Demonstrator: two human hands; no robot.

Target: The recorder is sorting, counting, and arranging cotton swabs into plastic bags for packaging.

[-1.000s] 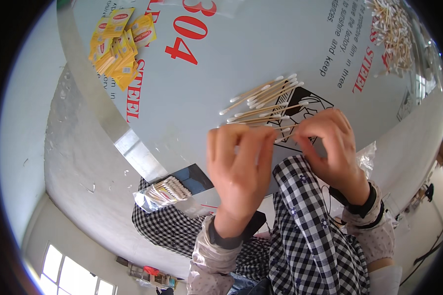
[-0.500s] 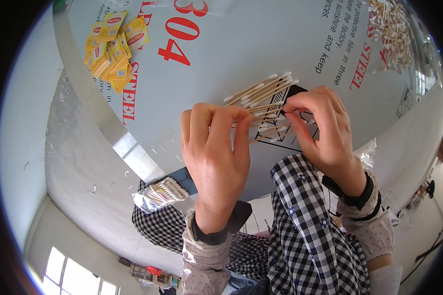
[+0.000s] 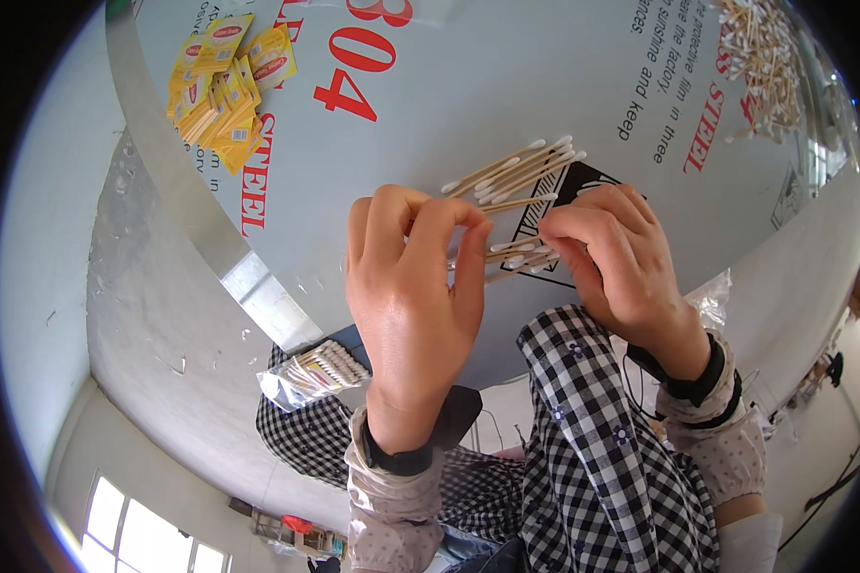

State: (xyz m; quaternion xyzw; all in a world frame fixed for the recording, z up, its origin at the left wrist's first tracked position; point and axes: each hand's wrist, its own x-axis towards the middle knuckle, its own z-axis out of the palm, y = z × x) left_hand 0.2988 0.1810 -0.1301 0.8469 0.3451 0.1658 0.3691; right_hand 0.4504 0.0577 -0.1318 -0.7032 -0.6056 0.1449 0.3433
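Between my hands lie several cotton swabs (image 3: 526, 256) with white tips and thin wooden sticks, their far parts partly hidden by my fingers. My left hand (image 3: 413, 277) pinches with thumb and forefinger at the left ends of these swabs. On their other side, my right hand (image 3: 623, 263) has its thumb and fingertips closed at the right ends. How many swabs each hand grips is hidden. Just beyond my fingertips, a loose row of more swabs (image 3: 521, 172) rests slantwise on the sheet-covered table (image 3: 487, 76).
Yellow printed packets (image 3: 222, 91) are heaped at the far left. A big pile of loose swabs (image 3: 763, 72) lies at the far right. Near the table's left edge sits a clear bag of swabs (image 3: 313, 372). A checked cloth (image 3: 583, 420) covers my lap.
My right hand has moved slightly left, closer to my left hand. The swabs between the hands now lie closer together. The table view has shifted a little to the right.
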